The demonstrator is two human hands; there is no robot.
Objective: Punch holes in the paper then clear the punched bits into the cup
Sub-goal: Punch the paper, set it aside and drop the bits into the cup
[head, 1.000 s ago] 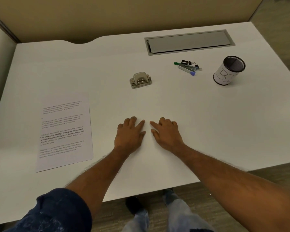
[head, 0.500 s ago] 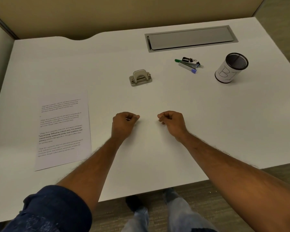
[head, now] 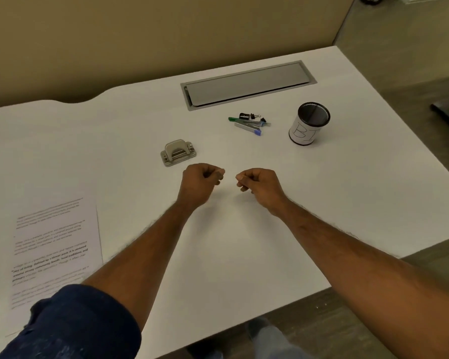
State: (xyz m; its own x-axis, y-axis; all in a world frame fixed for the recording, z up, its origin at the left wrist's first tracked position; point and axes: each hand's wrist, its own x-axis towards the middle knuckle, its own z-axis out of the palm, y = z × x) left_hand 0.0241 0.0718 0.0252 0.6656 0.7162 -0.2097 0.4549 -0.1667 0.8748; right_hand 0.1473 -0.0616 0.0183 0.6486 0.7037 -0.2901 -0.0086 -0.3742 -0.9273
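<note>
From my station I see both hands have changed shape: a second ago they lay flat on the table (head: pixel 244 242) with fingers spread, and now the left hand (head: pixel 200 181) and the right hand (head: pixel 259 183) are each clenched into a loose fist, side by side near the middle of the table, with a small gap between them. The curled fingers (head: pixel 219 174) hold nothing that I can make out, and I cannot tell whether the fists rest on the surface or hang just above it. The things themselves have not moved. The hole punch (head: pixel 178 152) sits just beyond the left hand, apart from it. The paper (head: pixel 53 250) lies flat and well off to the left, near the front edge, partly behind the blue sleeve (head: pixel 73 325). The cup (head: pixel 309 124) stands upright far to the right and beyond, with a small heap of pens and clips (head: pixel 249 123) between it and the punch. I read the clenching as a starting gesture, not work: nothing is punched yet, and no bits lie on the table. My judgement is that the first real move is to bring paper and punch together, probably by reaching left for the sheet.
</note>
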